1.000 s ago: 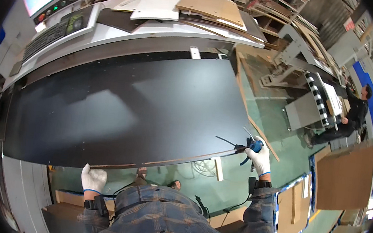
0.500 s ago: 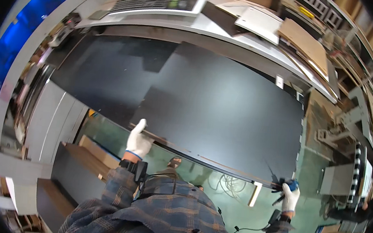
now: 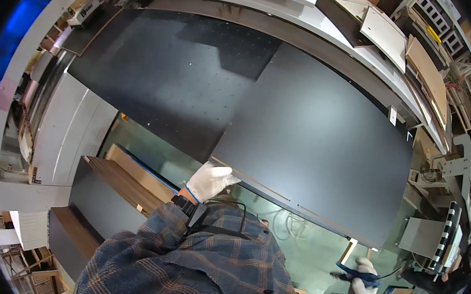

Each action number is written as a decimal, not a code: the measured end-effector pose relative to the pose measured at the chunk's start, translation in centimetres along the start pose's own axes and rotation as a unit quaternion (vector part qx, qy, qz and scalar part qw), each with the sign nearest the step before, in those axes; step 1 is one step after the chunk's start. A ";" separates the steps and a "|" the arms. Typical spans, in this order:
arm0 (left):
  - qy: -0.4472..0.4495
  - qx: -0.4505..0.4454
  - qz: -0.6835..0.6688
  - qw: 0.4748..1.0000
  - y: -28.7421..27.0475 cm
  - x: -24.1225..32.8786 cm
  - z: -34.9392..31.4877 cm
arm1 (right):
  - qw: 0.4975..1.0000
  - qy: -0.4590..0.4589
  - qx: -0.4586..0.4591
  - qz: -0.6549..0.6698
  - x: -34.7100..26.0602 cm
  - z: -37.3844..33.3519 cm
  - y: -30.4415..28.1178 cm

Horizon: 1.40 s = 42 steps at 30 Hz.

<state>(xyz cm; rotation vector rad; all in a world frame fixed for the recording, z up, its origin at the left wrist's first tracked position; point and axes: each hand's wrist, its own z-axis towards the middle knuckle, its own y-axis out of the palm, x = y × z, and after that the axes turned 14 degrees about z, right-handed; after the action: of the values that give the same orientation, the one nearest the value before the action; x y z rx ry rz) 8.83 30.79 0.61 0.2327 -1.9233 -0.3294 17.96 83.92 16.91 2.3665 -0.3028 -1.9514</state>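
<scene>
A large dark grey panel (image 3: 316, 138) lies over a longer black panel (image 3: 169, 67) on the machine bed, covering its right part. My left hand (image 3: 208, 182), in a white glove, grips the upper panel's front edge close to its near left corner. Thin brown strips run along this edge. Right of my body and below the panel's front right corner, my gloved right hand (image 3: 361, 289) is closed around a blue and black hand tool (image 3: 364, 278). A dark cord or hose shows beside it. Blur hides the tool's exact kind.
Beyond the panels runs a white machine ledge (image 3: 362, 65) with loose boards (image 3: 383, 36) on it. Brown-edged boards (image 3: 124, 184) stand at my lower left. A coiled pale hose (image 3: 296, 225) lies on the green floor. Metal equipment (image 3: 452, 168) stands at right.
My right hand has drawn back toward me with the blue tool, away from the panel's front right corner. My left hand stays at the panel edge. The whole view has shifted.
</scene>
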 end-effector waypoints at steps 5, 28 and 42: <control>-0.067 -0.039 -0.227 0.971 -1.5 -0.2 0.1 | 0.981 0.028 -0.102 -0.160 -0.6 5.3 15.9; -0.236 -0.033 -0.252 0.938 -3.2 0.5 1.8 | 0.501 -0.077 -0.444 -0.739 -1.0 20.5 46.0; -0.238 0.053 -0.249 0.937 -1.7 1.8 1.6 | 0.491 -0.208 -0.338 -0.775 -4.6 34.0 47.6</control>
<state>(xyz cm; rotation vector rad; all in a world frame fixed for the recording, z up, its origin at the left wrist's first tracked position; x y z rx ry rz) 6.69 28.81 1.01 0.7787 -2.3471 -0.6672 -21.52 40.90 22.74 1.1591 2.8118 -1.9629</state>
